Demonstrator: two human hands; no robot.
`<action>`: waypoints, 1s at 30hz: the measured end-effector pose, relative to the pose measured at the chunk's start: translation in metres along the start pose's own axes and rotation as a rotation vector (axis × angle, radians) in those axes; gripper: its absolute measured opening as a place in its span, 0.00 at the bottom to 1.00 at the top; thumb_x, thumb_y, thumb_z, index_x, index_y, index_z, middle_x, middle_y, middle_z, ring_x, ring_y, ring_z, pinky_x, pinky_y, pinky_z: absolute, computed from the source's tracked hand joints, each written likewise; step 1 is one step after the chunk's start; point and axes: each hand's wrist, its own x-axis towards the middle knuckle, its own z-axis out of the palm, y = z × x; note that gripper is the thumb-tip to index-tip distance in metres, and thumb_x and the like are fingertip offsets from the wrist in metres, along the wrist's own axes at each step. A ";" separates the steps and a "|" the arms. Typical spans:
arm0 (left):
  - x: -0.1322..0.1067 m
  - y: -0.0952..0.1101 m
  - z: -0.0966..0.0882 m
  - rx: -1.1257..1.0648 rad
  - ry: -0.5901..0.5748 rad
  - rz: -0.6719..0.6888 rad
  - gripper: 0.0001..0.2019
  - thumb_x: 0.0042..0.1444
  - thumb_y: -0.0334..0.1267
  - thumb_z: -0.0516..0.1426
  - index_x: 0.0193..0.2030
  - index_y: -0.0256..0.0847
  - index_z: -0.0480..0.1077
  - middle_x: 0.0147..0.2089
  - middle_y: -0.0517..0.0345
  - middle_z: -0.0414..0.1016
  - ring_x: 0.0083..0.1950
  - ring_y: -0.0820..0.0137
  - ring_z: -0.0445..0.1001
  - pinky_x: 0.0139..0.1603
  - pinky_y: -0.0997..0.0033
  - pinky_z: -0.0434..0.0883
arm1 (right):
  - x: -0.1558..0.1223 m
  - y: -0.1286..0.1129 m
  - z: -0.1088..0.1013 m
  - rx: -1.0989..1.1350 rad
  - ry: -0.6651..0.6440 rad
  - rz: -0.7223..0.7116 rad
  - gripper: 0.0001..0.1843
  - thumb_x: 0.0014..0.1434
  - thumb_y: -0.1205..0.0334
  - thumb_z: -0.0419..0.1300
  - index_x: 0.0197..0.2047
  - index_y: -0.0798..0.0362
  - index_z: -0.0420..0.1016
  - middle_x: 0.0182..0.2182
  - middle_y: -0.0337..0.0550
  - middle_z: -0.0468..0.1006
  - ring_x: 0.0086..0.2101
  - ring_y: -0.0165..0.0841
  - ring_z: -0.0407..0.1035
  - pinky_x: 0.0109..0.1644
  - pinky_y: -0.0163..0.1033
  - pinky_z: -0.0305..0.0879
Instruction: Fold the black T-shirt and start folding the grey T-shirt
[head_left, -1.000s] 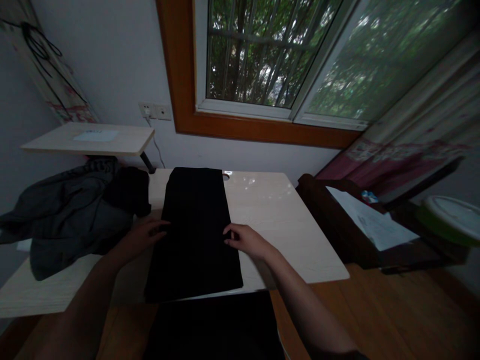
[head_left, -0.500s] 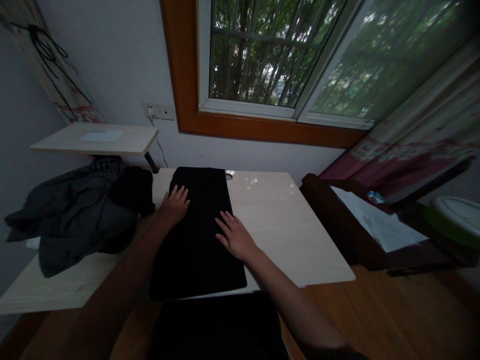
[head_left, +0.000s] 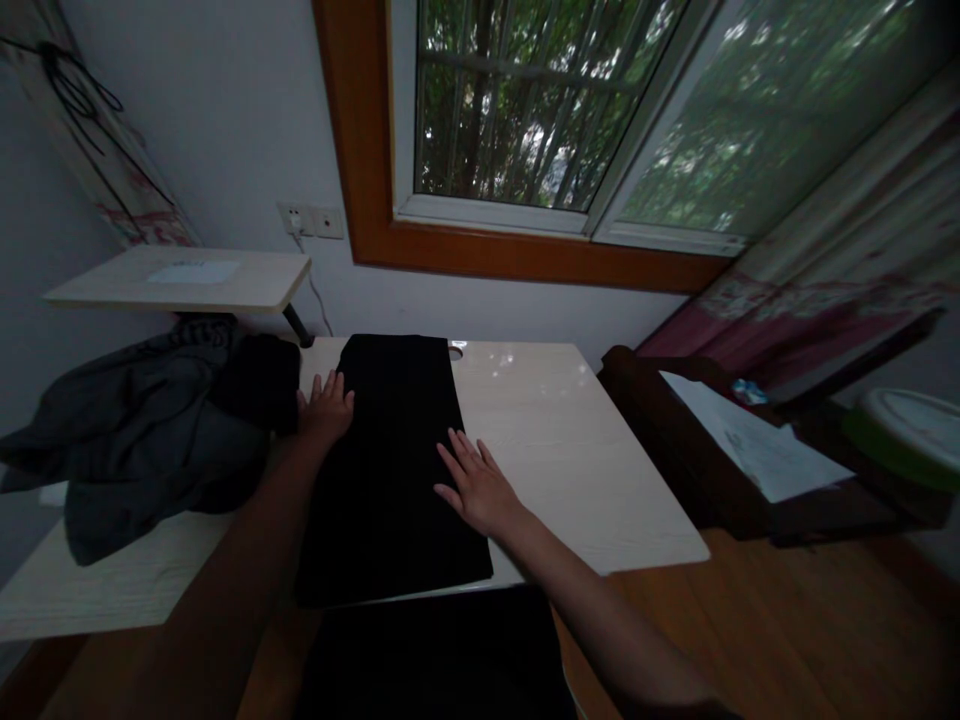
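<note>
A black cloth (head_left: 397, 490), apparently a folded garment, lies flat on the pale wooden table (head_left: 570, 450), reaching from its back edge to its front edge. My left hand (head_left: 327, 410) rests at the cloth's left edge, fingers spread, partly over the tabletop. On the cloth's right edge lies my right hand (head_left: 480, 488), palm down with the fingers stretched out. Neither hand grips anything. What kind of garment the cloth is, I cannot tell.
Left of the cloth is a heap of dark grey clothing (head_left: 165, 440), beneath a small raised shelf (head_left: 255, 290) bearing a paper sheet. A dark brown piece of furniture (head_left: 675, 450) with a white sheet (head_left: 757, 440) stands to the right. Behind is a window (head_left: 525, 215).
My left hand has slid left, off the cloth's inner part to its edge. My right hand has shifted slightly down and to the right. The cloth has stayed nearly in place.
</note>
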 end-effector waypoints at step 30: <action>-0.103 -0.030 -0.005 -0.135 0.193 0.025 0.18 0.62 0.53 0.54 0.43 0.38 0.71 0.54 0.39 0.64 0.58 0.47 0.67 0.62 0.45 0.68 | -0.012 0.032 -0.019 0.427 0.264 0.088 0.20 0.72 0.56 0.53 0.63 0.43 0.73 0.63 0.47 0.72 0.63 0.42 0.64 0.67 0.55 0.61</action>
